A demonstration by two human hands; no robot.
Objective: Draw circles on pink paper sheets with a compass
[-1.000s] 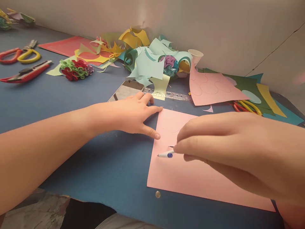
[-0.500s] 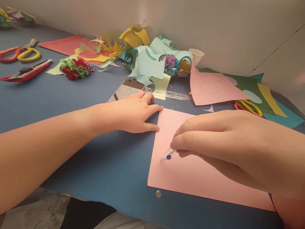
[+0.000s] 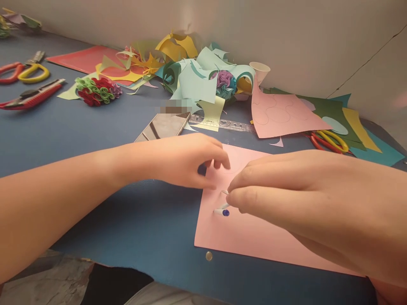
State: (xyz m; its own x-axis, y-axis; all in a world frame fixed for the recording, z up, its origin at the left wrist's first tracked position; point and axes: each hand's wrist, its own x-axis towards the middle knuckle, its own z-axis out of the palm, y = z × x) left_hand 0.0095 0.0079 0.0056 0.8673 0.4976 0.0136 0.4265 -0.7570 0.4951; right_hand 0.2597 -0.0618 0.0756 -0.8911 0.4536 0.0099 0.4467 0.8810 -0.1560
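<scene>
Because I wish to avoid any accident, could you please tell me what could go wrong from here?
First, the left hand is curled over the edge of the flat pink sheet, not spread flat, so the sheet might shift. Second, the right hand holds a white-and-blue tool over that sheet; a slip could spoil it. Third, the phone lies close behind the left hand, which may bump it.

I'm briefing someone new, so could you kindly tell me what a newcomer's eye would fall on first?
Probably the right hand, large in front, holding a white-and-blue pen over the pink sheet, and the left hand at that sheet's left edge. Next, perhaps the heap of pale blue paper scraps near the wall, with red-and-green ruffled paper to its left.
</scene>
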